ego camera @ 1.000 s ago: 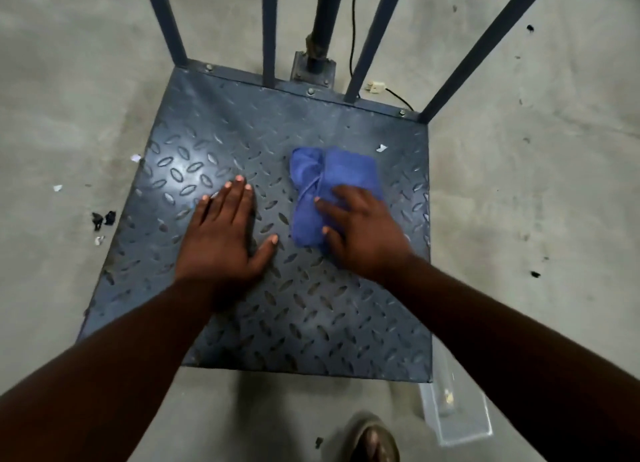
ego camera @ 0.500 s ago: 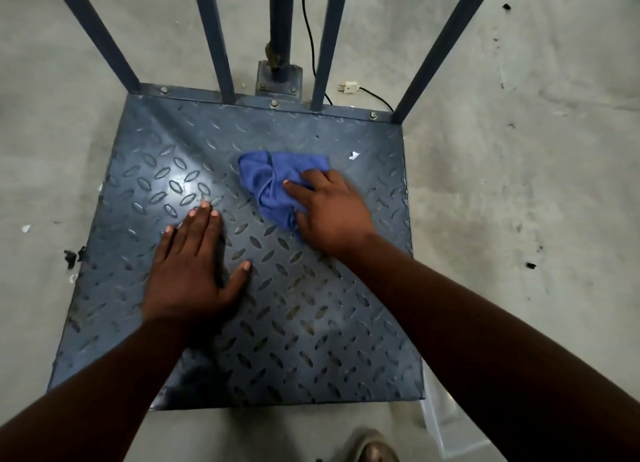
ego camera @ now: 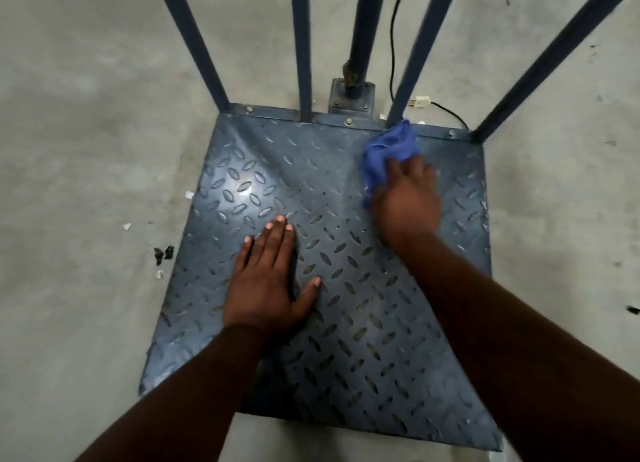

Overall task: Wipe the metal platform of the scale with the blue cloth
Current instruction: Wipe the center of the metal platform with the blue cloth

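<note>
Up close, right hand [ego camera: 407, 203] pressing crumpled blue cloth [ego camera: 388, 150] on diamond-tread metal platform [ego camera: 363, 323], left hand [ego camera: 268, 278] spread flat.

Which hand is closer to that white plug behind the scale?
Right. The right hand presses the blue cloth just below the white plug; the left hand rests mid-platform, farther away.

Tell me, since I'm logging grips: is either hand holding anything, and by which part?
The right hand presses the blue cloth onto the platform, covering its near end. The left hand lies flat, holding nothing.
</note>
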`<action>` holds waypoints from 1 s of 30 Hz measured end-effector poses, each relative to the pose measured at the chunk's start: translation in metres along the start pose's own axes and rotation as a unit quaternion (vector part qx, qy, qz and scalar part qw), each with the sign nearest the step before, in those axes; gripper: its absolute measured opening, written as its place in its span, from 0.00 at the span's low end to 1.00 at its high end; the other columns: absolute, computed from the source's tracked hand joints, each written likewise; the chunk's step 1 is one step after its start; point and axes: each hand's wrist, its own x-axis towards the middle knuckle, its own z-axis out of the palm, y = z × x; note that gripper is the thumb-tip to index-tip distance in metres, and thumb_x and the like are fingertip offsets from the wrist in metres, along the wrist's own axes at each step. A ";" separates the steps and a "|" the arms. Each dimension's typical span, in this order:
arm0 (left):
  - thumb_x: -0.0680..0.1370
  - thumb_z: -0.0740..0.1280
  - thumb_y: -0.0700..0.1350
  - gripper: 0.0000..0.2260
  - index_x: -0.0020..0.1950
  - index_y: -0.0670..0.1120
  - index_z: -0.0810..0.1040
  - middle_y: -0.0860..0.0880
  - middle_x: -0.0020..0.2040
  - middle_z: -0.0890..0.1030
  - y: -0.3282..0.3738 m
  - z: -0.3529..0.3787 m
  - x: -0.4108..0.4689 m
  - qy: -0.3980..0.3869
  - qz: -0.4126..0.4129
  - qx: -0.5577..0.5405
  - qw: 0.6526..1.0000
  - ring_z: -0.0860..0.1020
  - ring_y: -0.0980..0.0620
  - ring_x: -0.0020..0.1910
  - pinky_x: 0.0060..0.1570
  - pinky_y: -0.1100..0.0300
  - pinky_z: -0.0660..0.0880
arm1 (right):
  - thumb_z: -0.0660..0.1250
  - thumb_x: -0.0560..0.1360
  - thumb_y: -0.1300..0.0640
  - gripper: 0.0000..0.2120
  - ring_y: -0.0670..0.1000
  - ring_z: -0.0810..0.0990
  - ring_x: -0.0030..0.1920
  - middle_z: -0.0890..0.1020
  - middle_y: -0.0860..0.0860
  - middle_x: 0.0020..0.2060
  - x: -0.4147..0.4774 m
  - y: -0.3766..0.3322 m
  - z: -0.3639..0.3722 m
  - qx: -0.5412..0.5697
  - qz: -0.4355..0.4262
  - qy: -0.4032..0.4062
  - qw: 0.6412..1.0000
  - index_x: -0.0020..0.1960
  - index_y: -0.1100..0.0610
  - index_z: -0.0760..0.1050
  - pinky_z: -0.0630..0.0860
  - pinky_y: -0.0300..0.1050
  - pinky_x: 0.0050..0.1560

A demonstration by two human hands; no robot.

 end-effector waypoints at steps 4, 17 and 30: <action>0.80 0.59 0.68 0.43 0.87 0.42 0.60 0.43 0.87 0.59 0.001 -0.002 -0.002 0.012 0.004 -0.016 1.000 0.58 0.45 0.86 0.85 0.44 0.50 | 0.65 0.80 0.53 0.20 0.60 0.73 0.67 0.74 0.57 0.68 -0.004 -0.101 0.010 0.111 -0.174 -0.057 0.977 0.72 0.49 0.76 0.70 0.50 0.65; 0.77 0.52 0.67 0.42 0.87 0.45 0.60 0.41 0.87 0.59 -0.006 -0.006 -0.002 -0.055 0.032 -0.038 0.997 0.53 0.41 0.87 0.85 0.41 0.43 | 0.63 0.79 0.61 0.24 0.60 0.66 0.78 0.70 0.59 0.76 -0.034 -0.144 0.041 0.144 -0.122 -0.083 0.979 0.75 0.53 0.73 0.60 0.54 0.79; 0.80 0.54 0.69 0.43 0.88 0.44 0.53 0.44 0.88 0.52 -0.005 -0.007 -0.004 -0.017 0.016 -0.078 0.997 0.49 0.46 0.87 0.86 0.43 0.42 | 0.66 0.78 0.56 0.13 0.61 0.82 0.56 0.82 0.59 0.56 -0.021 -0.134 -0.023 0.061 -0.045 -0.005 0.997 0.61 0.57 0.77 0.74 0.50 0.52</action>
